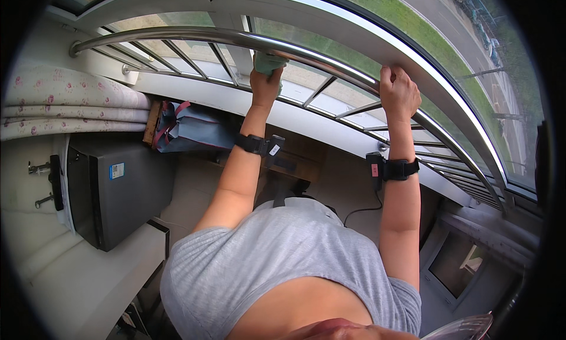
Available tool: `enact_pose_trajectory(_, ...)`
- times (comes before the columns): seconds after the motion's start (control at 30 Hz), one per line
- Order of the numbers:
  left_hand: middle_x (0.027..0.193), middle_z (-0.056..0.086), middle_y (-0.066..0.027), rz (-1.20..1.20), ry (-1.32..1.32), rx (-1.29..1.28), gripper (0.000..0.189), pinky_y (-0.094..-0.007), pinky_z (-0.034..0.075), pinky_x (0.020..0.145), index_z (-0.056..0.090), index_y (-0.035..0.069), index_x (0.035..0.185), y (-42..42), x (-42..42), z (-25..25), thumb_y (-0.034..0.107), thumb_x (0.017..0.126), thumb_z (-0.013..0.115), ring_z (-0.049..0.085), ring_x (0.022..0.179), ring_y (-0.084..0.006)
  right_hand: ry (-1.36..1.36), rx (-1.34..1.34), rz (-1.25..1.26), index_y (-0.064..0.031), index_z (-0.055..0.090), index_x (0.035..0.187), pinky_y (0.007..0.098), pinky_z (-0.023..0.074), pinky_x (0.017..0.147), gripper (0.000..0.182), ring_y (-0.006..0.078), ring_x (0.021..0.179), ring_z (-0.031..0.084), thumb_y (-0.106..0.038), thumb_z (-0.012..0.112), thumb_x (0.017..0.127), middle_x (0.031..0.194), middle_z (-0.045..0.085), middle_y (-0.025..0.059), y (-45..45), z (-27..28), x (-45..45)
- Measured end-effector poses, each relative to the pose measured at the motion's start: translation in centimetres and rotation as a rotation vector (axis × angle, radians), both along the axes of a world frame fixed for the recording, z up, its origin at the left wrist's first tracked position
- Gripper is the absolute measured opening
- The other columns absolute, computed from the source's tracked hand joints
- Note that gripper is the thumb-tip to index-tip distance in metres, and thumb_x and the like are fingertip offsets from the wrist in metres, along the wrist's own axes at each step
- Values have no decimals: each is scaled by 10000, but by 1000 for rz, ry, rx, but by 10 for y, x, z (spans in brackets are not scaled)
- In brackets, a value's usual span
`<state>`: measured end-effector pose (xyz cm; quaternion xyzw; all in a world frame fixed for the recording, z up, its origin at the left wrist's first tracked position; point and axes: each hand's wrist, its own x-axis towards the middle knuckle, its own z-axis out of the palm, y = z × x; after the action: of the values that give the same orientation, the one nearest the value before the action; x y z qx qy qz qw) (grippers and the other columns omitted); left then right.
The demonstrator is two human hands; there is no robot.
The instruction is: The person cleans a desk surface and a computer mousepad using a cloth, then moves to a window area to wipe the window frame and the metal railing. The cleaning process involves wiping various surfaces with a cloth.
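Note:
A polished metal handrail (177, 32) curves across the window, with thin metal bars below it. My left hand (265, 86) holds a pale green cloth (269, 62) against the underside of the rail, near the window's upright post; part of the cloth hangs behind the fingers. Farther right, my right hand (399, 94) is curled over the same handrail, its knuckles close to the window frame (353, 41). The palm and the undersides of its fingers are hidden. Each wrist wears a black strap with a small box.
Below the rail runs a white sill ledge (199, 92). At left are a floral curtain (75, 94), a blue bag with pink handles (199, 130) beside a cardboard box, and a dark grey cabinet-like appliance (132, 185). A cable hangs from the right wrist box. Grass and a road lie outside.

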<state>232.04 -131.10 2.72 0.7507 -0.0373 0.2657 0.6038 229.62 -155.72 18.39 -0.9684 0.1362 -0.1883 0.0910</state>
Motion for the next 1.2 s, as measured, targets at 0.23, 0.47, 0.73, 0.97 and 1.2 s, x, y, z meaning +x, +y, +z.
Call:
enact_pose_trajectory(0.23, 856, 617, -111, 50, 145, -13, 203, -350, 467, 676, 571, 80, 953, 0, -11, -101, 155, 772, 624, 599, 773, -300, 47, -11, -30, -122, 661, 773, 391, 473, 663, 333, 322, 738, 619, -387, 461, 778, 732, 648, 93, 5, 1, 1)
enact_pose_trajectory(0.47, 961, 575, -154, 31, 467, 33, 342, -372, 451, 771, 518, 53, 1069, -6, -21, -168, 176, 770, 629, 558, 891, -343, 71, -11, -70, -117, 662, 782, 388, 468, 677, 356, 315, 765, 616, -405, 451, 778, 755, 649, 86, 0, 1, -1)
enact_pose_trajectory(0.73, 959, 485, -119, 352, 556, 110, 223, -374, 420, 802, 566, 18, 918, -17, -42, -174, 90, 734, 668, 487, 910, -297, 59, -21, -37, -125, 666, 773, 399, 474, 661, 360, 336, 744, 617, -394, 426, 784, 744, 647, 115, 2, 0, 0)
enact_pose_trajectory(0.97, 896, 621, -189, 70, 643, -226, 282, -366, 457, 736, 573, -26, 979, -66, -61, -146, 82, 728, 645, 600, 842, -325, -1, -15, 46, -102, 664, 736, 395, 484, 622, 354, 326, 671, 624, -369, 441, 800, 645, 629, 139, -3, -2, -3)
enact_pose_trajectory(1.2, 901, 602, -50, -169, 694, -478, 262, -284, 437, 762, 578, 9, 998, -98, -56, -153, -4, 737, 593, 568, 836, -172, -12, -50, 104, -81, 649, 677, 396, 485, 585, 364, 329, 623, 621, -355, 444, 802, 618, 619, 155, 2, -2, -2)
